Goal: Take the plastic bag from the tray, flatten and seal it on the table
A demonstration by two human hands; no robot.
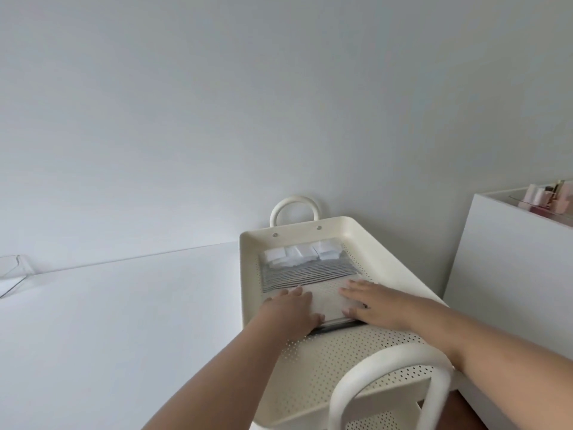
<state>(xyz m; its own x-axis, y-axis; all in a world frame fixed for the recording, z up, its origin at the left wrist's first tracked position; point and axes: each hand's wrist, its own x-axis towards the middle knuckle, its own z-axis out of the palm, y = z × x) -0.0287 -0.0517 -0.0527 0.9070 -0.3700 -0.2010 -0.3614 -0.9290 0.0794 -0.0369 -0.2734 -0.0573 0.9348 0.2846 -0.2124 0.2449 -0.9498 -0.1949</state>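
Note:
A clear plastic bag lies flat in the cream perforated tray, which has looped handles at both ends. Inside the bag I see striped grey fabric, white folded pieces at the far end and a pale cloth at the near end. A dark strip runs along the bag's near edge. My left hand rests palm down on the near left part of the bag. My right hand lies palm down on the near right part. The fingers of both hands are spread flat, and neither hand has lifted the bag.
The white table stretches to the left of the tray. A clear plastic container stands at the far left against the wall. A white cabinet on the right carries a clear organiser with small pink items.

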